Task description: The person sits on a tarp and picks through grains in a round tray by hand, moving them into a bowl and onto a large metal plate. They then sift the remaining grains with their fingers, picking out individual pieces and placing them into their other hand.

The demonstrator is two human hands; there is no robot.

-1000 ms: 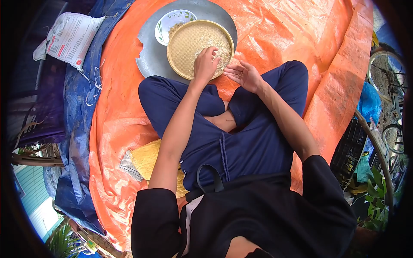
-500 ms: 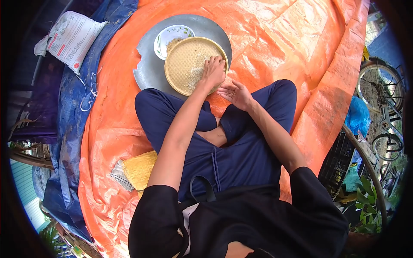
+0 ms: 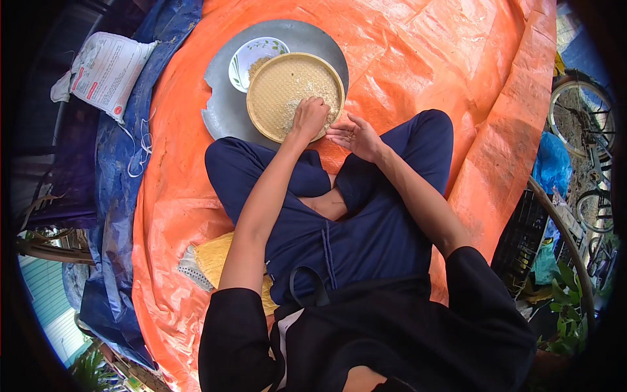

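Observation:
A round woven bamboo tray [image 3: 271,98] carries a scattered layer of pale grains [image 3: 312,86], thickest toward its right side. My left hand [image 3: 311,117] is over the lower right of the tray, fingers curled down among the grains; its fingertips are hidden. Beside the tray's lower right rim, my right hand [image 3: 360,140] is palm up with fingers stretched out and slightly cupped. Small specks show on its palm, too small to name. Partly under the tray is a white bowl [image 3: 240,65] with a green leaf pattern, holding brownish grains [image 3: 258,65].
Tray and bowl rest on a grey metal platter [image 3: 219,108] with a broken left edge. An orange tarp [image 3: 405,65] lies beneath my crossed legs. A blue tarp [image 3: 117,176] and a white printed sack [image 3: 111,72] are at left. A bicycle [image 3: 584,117] stands at right.
My left hand has drawn slightly down and left across the tray, baring more grains near the right rim. My right hand stays beside the rim. The view has shifted a little.

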